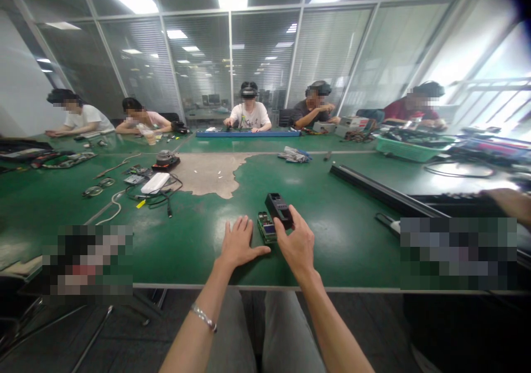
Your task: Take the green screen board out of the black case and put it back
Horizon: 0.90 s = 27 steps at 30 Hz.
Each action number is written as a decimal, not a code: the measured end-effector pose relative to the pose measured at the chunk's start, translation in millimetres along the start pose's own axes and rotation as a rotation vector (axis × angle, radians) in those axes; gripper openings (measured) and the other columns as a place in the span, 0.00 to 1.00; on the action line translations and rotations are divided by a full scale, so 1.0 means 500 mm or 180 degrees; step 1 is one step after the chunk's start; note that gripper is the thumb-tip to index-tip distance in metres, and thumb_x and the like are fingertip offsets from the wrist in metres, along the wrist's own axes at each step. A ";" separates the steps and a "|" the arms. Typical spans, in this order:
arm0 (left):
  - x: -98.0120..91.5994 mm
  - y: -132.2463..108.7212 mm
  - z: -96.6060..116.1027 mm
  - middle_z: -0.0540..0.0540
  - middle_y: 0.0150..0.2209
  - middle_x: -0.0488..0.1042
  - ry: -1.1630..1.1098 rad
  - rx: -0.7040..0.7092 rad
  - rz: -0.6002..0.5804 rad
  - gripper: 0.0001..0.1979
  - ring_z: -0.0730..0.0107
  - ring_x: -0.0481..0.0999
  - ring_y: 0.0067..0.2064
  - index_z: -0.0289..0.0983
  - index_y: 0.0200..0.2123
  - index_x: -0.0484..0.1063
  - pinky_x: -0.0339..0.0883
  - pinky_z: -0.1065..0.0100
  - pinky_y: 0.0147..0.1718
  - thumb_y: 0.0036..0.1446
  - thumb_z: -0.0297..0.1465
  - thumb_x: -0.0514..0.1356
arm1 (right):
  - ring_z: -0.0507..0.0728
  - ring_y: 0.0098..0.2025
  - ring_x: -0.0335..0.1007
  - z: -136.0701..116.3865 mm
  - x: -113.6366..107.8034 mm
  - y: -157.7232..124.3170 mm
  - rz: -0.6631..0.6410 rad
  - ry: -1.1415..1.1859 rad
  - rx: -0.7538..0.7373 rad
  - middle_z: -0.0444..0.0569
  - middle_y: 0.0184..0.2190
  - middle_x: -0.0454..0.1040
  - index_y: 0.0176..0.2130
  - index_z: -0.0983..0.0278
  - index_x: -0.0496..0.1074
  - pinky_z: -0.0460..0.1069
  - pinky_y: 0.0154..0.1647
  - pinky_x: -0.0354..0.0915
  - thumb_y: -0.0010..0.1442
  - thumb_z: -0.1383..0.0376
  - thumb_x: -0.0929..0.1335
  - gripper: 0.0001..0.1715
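Support is seemingly given by the left hand [238, 244], spread on the smooth green tabletop [348, 240] beside a rectangular circuit board [266, 231]. Just beyond, a boxy black plastic case [277, 207] is pinched at its near end by the right hand [297, 241], perhaps keeping its face uncovered. Farther off, crumpled gloves [294, 155] are seen.

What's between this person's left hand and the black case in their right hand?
In the head view, a small green circuit board lies between the left hand and the black case.
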<state>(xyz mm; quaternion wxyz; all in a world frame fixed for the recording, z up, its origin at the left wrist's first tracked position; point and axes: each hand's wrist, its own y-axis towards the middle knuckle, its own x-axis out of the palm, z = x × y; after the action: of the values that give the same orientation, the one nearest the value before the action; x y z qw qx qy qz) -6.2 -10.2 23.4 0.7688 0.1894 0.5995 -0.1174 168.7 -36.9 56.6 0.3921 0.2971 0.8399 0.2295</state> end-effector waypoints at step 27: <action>0.002 0.002 0.005 0.38 0.70 0.49 0.0132 -0.0048 -0.0055 0.47 0.51 0.44 0.70 0.36 0.67 0.53 0.34 0.43 0.66 0.57 0.64 0.42 | 0.65 0.57 0.64 0.114 0.019 -0.055 -0.0212 -0.0279 -0.0083 0.64 0.56 0.69 0.62 0.72 0.61 0.60 0.59 0.62 0.60 0.54 0.66 0.37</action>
<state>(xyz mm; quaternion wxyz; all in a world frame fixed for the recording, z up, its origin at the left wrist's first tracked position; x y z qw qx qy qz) -3.3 -10.5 23.2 0.7565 0.1807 0.6178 -0.1156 200.6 -41.6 1.1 0.4397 0.2736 0.8283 0.2140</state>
